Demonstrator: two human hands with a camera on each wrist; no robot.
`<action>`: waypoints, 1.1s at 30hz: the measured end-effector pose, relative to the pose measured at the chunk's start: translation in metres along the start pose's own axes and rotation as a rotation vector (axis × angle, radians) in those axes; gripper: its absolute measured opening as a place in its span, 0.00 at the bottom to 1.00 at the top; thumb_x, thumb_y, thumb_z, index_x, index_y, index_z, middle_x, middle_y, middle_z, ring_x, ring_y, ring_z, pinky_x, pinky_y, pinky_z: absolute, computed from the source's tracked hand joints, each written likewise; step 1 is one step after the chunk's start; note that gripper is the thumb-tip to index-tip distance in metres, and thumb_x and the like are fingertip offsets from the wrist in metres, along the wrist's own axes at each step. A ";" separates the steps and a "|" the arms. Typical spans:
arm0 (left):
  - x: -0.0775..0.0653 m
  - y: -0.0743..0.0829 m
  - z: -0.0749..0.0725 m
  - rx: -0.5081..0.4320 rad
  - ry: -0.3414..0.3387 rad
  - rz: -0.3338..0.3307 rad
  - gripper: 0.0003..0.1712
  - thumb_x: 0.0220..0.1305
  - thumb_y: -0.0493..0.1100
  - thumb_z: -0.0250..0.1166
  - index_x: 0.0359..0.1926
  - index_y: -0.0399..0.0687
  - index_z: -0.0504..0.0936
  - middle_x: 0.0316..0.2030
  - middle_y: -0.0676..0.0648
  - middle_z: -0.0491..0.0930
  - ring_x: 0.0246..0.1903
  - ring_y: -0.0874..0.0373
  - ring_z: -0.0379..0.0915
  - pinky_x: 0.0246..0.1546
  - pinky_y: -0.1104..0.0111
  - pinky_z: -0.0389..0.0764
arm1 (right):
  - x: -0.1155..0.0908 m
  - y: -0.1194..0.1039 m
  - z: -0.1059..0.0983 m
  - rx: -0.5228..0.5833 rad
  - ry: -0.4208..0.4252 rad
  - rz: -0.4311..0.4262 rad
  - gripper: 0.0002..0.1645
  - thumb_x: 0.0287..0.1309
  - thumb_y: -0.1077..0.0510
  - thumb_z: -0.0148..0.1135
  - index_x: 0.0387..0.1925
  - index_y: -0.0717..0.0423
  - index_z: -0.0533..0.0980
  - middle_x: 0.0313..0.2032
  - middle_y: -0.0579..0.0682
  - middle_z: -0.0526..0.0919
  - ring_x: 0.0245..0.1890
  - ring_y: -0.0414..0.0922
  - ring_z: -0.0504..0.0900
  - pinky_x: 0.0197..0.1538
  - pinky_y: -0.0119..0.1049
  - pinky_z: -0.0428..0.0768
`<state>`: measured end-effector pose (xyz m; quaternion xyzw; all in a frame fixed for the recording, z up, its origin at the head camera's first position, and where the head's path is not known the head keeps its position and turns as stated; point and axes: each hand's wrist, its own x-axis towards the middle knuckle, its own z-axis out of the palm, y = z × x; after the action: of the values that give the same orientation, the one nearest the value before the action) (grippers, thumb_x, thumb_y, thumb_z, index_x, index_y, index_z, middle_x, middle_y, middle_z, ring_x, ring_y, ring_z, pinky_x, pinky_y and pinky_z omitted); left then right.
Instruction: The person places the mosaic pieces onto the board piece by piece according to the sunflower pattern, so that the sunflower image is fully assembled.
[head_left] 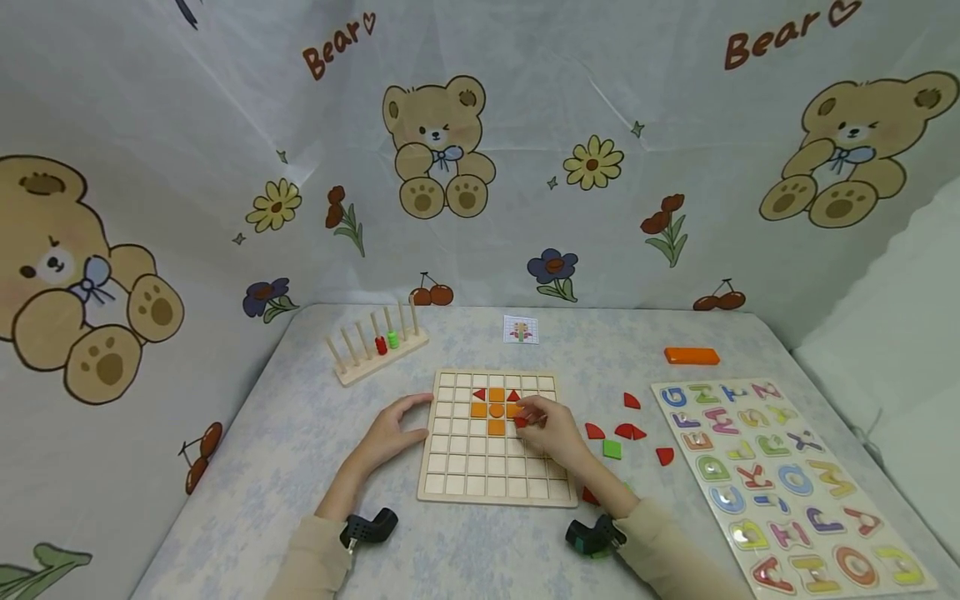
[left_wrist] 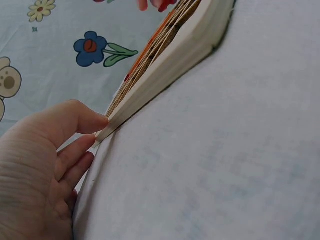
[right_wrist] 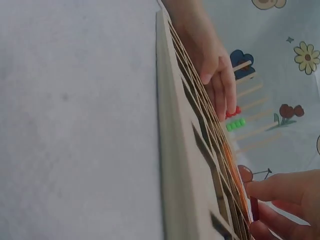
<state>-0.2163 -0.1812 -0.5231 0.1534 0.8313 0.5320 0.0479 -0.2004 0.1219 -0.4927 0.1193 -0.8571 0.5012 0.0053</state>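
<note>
A square wooden grid board [head_left: 468, 487] lies on the table. My left hand [head_left: 390, 431] rests against its left edge, thumb and fingers fairly straight, as the left wrist view also shows at the board's rim [left_wrist: 165, 82]. Over the right part of the grid, my right hand [head_left: 555, 429] pinches a small red piece [right_wrist: 255, 209] between thumb and fingers. Several orange squares [head_left: 497, 427] form a cross around an orange round piece [head_left: 497, 411]. Red pieces with pointed outlines [head_left: 479, 395] sit at the cross's two upper corners. The held piece's exact outline is partly hidden by my fingers.
Loose red quarter-round pieces [head_left: 632, 401] and a green square [head_left: 612, 450] lie right of the board. Farther right is an alphabet board [head_left: 720, 442], with an orange block [head_left: 692, 357] behind it. A peg rack [head_left: 382, 360] and a pattern card [head_left: 521, 330] stand toward the back.
</note>
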 end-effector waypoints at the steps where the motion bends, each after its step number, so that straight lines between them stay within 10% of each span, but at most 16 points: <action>1: 0.000 0.000 0.000 0.002 -0.002 0.004 0.33 0.57 0.38 0.68 0.64 0.47 0.71 0.65 0.43 0.69 0.70 0.45 0.56 0.71 0.47 0.55 | 0.000 0.000 0.003 0.004 0.000 -0.007 0.23 0.46 0.70 0.69 0.48 0.62 0.79 0.36 0.55 0.83 0.36 0.46 0.78 0.38 0.27 0.77; 33: 0.000 0.001 0.001 0.011 0.004 -0.031 0.32 0.57 0.38 0.67 0.64 0.49 0.71 0.65 0.45 0.70 0.70 0.47 0.57 0.71 0.48 0.56 | -0.012 0.001 -0.009 -0.013 0.046 -0.013 0.18 0.52 0.67 0.66 0.47 0.62 0.79 0.35 0.54 0.83 0.34 0.43 0.78 0.38 0.27 0.78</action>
<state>-0.2155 -0.1801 -0.5221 0.1399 0.8366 0.5270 0.0536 -0.1898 0.1323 -0.4910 0.1133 -0.8591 0.4983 0.0290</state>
